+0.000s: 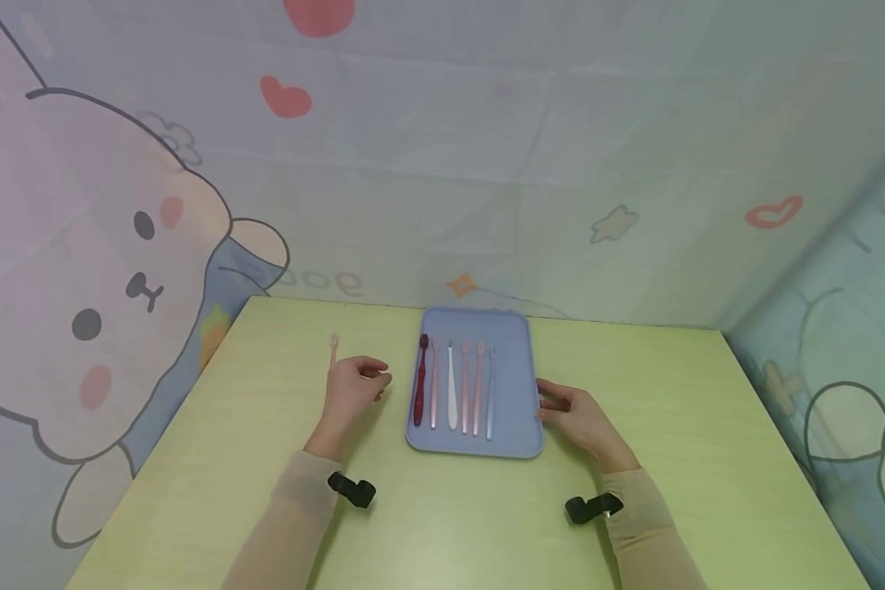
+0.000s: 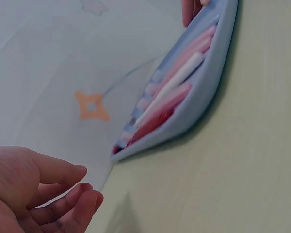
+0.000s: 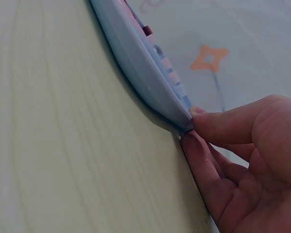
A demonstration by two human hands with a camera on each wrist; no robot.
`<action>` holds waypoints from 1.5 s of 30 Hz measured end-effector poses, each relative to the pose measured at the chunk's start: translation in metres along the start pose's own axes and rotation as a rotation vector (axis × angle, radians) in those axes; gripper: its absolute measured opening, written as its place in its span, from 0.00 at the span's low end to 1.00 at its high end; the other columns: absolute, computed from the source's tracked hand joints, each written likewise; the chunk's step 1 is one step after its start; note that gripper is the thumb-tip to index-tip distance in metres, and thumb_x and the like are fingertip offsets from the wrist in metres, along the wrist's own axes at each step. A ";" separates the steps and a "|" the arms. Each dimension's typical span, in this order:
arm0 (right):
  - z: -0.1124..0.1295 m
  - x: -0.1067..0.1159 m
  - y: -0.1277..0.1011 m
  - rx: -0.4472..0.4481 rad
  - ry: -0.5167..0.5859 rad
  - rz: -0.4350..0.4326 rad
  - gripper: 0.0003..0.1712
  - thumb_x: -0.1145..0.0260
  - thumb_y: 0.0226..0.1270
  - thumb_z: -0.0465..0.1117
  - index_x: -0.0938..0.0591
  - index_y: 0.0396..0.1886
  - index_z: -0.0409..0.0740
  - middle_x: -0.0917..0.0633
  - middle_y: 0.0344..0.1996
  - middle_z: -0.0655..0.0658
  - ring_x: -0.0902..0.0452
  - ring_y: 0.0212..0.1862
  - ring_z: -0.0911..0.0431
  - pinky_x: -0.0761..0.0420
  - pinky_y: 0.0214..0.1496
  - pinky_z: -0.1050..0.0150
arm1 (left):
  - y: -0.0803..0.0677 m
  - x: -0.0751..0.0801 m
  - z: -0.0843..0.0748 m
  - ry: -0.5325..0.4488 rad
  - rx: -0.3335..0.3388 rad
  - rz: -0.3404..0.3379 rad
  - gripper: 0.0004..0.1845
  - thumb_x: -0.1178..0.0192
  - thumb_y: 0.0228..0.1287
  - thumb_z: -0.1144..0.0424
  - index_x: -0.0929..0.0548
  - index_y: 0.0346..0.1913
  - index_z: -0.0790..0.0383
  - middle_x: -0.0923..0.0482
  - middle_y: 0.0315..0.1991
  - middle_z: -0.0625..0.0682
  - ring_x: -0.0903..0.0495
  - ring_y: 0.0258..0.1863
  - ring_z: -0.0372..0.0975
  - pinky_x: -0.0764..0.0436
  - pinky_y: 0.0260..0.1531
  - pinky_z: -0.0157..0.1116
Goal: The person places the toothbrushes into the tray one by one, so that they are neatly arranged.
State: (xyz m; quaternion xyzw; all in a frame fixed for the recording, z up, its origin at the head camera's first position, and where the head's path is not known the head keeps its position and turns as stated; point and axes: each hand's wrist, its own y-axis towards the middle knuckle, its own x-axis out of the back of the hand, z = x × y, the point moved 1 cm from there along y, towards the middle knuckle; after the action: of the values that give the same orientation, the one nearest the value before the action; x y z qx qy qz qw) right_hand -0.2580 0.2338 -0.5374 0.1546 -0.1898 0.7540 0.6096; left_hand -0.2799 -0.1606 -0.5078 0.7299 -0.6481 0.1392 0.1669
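Note:
A light blue tray (image 1: pixel 515 401) lies on the table with several toothbrushes side by side in it. From left to right they are a dark red toothbrush (image 1: pixel 419 389), a pink one, a white toothbrush (image 1: pixel 452 397), two more pink ones and a pale blue toothbrush (image 1: pixel 490 401). My right hand (image 1: pixel 578 419) pinches the tray's right rim, thumb on the edge and fingers under it in the right wrist view. Left of the tray, my left hand (image 1: pixel 352 389) hovers with loosely bent fingers and nothing in them. Behind it shows a pink toothbrush (image 1: pixel 333 348), its lower part hidden.
The pale wooden table (image 1: pixel 457 524) ends at the back against a printed cloth (image 1: pixel 487 164) with hearts and a cartoon animal. A similar cloth hangs at the right side. Each wrist wears a small black camera (image 1: pixel 352 490).

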 end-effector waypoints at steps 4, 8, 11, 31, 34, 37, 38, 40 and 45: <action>0.001 -0.001 0.001 -0.005 -0.003 -0.005 0.36 0.31 0.75 0.33 0.30 0.80 0.34 0.23 0.73 0.33 0.21 0.68 0.39 0.27 0.76 0.44 | 0.001 0.019 0.010 0.014 0.033 -0.019 0.12 0.30 0.66 0.69 0.10 0.49 0.72 0.11 0.35 0.58 0.10 0.28 0.45 0.14 0.26 0.29; 0.003 -0.001 0.002 -0.006 0.004 -0.007 0.36 0.31 0.75 0.33 0.30 0.80 0.35 0.23 0.73 0.33 0.21 0.68 0.39 0.28 0.77 0.43 | 0.001 0.038 0.016 0.014 0.070 -0.029 0.13 0.30 0.68 0.68 0.10 0.52 0.72 0.12 0.37 0.59 0.10 0.31 0.48 0.15 0.26 0.29; 0.003 -0.002 0.002 -0.008 0.006 -0.007 0.37 0.31 0.75 0.33 0.30 0.80 0.36 0.23 0.73 0.33 0.21 0.68 0.39 0.28 0.77 0.43 | -0.001 0.051 0.019 -0.004 0.099 -0.046 0.14 0.31 0.70 0.67 0.11 0.53 0.72 0.12 0.39 0.60 0.10 0.33 0.51 0.15 0.27 0.30; 0.000 0.001 0.003 0.006 -0.035 -0.006 0.36 0.31 0.75 0.33 0.30 0.80 0.35 0.21 0.71 0.33 0.18 0.66 0.40 0.26 0.75 0.42 | 0.000 0.081 0.040 0.037 0.156 -0.120 0.17 0.29 0.65 0.68 0.11 0.55 0.71 0.12 0.42 0.60 0.18 0.29 0.35 0.18 0.28 0.26; -0.001 0.001 0.002 0.004 -0.031 -0.007 0.36 0.31 0.75 0.33 0.30 0.80 0.34 0.21 0.71 0.33 0.18 0.66 0.40 0.26 0.75 0.42 | 0.000 0.080 0.042 0.046 0.159 -0.112 0.18 0.28 0.65 0.68 0.12 0.56 0.71 0.12 0.42 0.60 0.18 0.30 0.37 0.18 0.29 0.26; -0.001 0.001 0.002 0.001 -0.029 -0.006 0.37 0.31 0.75 0.33 0.30 0.80 0.35 0.21 0.71 0.33 0.19 0.66 0.40 0.27 0.76 0.42 | 0.000 0.079 0.043 0.030 0.162 -0.104 0.19 0.27 0.64 0.68 0.12 0.57 0.72 0.12 0.44 0.62 0.18 0.33 0.39 0.17 0.30 0.26; -0.001 0.001 0.002 0.001 -0.030 -0.006 0.37 0.31 0.75 0.33 0.30 0.80 0.35 0.21 0.71 0.33 0.19 0.66 0.40 0.27 0.76 0.42 | 0.000 0.079 0.043 0.026 0.162 -0.101 0.19 0.27 0.64 0.68 0.12 0.57 0.72 0.13 0.44 0.62 0.18 0.33 0.39 0.17 0.30 0.26; 0.000 0.001 0.002 0.002 -0.025 -0.008 0.36 0.31 0.75 0.33 0.30 0.80 0.35 0.21 0.71 0.33 0.19 0.66 0.40 0.27 0.76 0.42 | 0.000 0.078 0.044 0.016 0.163 -0.096 0.19 0.26 0.63 0.69 0.12 0.56 0.72 0.13 0.45 0.63 0.18 0.34 0.40 0.16 0.31 0.26; -0.001 0.000 0.001 0.000 -0.023 -0.007 0.36 0.31 0.75 0.33 0.30 0.80 0.35 0.20 0.70 0.33 0.19 0.66 0.40 0.28 0.76 0.42 | 0.001 0.074 0.051 0.001 0.153 -0.061 0.20 0.25 0.61 0.72 0.13 0.56 0.74 0.15 0.44 0.64 0.16 0.32 0.39 0.13 0.29 0.28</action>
State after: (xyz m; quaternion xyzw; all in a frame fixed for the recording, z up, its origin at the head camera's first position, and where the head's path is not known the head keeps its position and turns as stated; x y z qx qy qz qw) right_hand -0.2592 0.2344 -0.5385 0.1642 -0.1962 0.7499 0.6100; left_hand -0.2722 -0.2483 -0.5227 0.7599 -0.6130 0.1834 0.1151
